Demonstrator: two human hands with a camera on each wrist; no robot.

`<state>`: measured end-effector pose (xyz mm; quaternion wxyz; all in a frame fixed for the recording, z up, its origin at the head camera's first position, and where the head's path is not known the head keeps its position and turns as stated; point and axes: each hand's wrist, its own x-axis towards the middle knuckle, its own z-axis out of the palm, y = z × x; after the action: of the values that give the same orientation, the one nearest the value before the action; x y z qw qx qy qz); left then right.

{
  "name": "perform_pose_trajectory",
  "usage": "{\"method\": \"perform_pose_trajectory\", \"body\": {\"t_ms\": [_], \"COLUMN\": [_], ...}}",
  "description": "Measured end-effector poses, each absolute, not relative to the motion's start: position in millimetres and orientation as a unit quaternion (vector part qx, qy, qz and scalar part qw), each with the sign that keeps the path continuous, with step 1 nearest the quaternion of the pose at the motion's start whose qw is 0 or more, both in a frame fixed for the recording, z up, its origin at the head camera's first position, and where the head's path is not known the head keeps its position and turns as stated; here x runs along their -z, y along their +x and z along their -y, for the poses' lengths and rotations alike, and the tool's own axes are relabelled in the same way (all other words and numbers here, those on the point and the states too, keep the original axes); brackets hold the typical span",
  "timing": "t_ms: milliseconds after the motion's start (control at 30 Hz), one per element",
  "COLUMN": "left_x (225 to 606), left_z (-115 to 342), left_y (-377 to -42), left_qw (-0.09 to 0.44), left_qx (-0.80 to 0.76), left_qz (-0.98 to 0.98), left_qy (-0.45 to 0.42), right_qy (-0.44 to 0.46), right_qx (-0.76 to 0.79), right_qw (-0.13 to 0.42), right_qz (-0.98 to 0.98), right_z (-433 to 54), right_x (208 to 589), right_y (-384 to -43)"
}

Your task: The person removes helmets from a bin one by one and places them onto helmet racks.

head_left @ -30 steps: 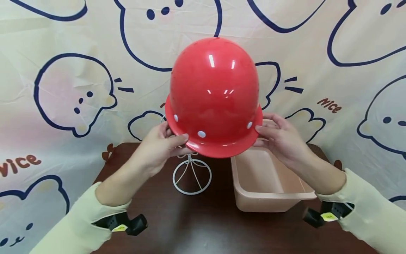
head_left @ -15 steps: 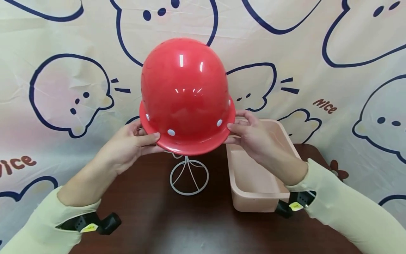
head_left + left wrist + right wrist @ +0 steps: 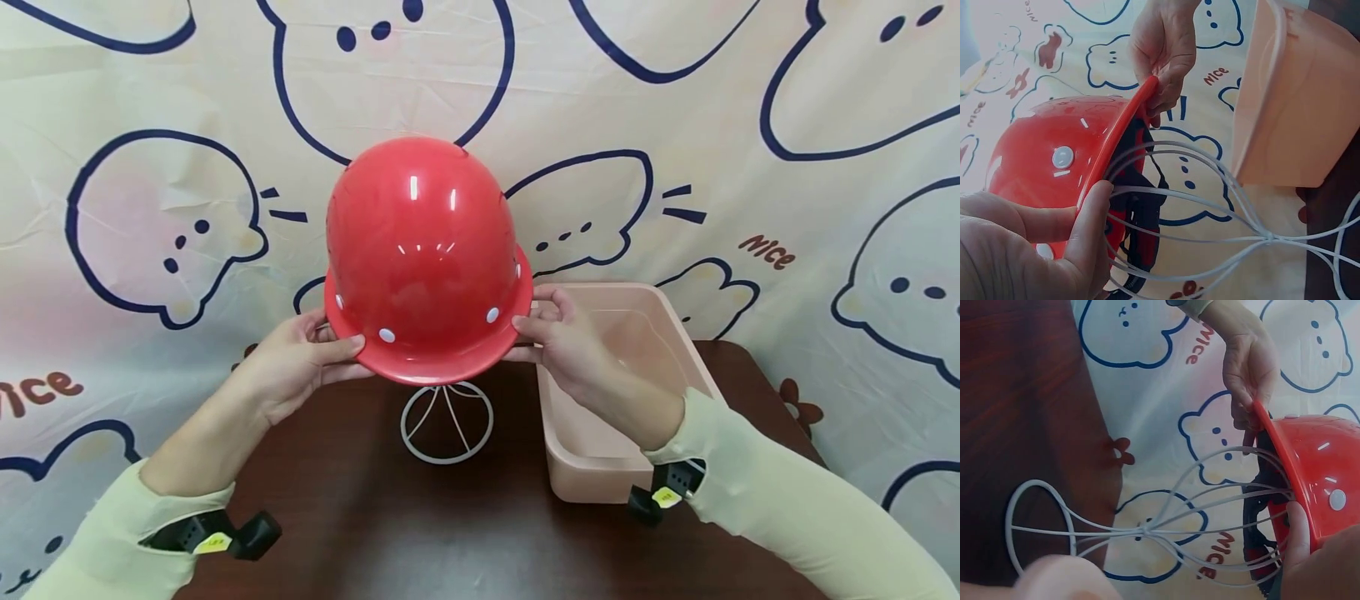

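Note:
A red hard hat point(image 3: 420, 250) with white rivets is held up between both hands, its crown upward. My left hand point(image 3: 303, 358) pinches the brim on the left, thumb on top and fingers beneath. On the right side of the brim, my right hand point(image 3: 562, 337) grips it the same way. Under the hat stands a white wire stand point(image 3: 447, 460) with a round base. In the left wrist view the stand's curved wires point(image 3: 1210, 212) reach into the hat's opening, beside the dark inner harness point(image 3: 1141, 215). The right wrist view shows the wires point(image 3: 1210, 494) inside the brim too.
A pink plastic tub point(image 3: 558, 442) stands on the dark brown table point(image 3: 420, 542), right of the stand and partly behind my right forearm. Behind the table hangs a cream cloth point(image 3: 675, 108) printed with cartoon bears.
Both hands have carried the hard hat left, then lowered it over the wire stand. The stand's upper part is now hidden beneath the hat in the head view.

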<state>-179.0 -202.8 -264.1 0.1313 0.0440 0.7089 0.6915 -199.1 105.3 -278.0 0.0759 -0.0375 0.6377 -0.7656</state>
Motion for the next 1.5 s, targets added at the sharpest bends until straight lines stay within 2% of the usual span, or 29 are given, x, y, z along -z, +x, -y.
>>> {"method": "perform_pose_trajectory", "body": {"t_ms": [500,967,1500], "left_x": [298,320,332], "left_z": [199,201,205], "left_y": [-176,-173,-172], "left_qw": [0.095,0.095,0.094], "left_qx": [-0.678,-0.691,-0.694], "left_qz": [-0.729,-0.716,-0.713], "left_qy": [0.013,0.008,0.019], "right_qy": [-0.005,0.001,-0.030], "right_qx": [0.782,0.764,0.751], "right_qw": [0.095,0.112,0.133], "right_qz": [-0.616,-0.635,-0.646], "right_z": [-100,-100,-98], "right_x": [306,332,345], "right_y": [-201,-202,-203]}}
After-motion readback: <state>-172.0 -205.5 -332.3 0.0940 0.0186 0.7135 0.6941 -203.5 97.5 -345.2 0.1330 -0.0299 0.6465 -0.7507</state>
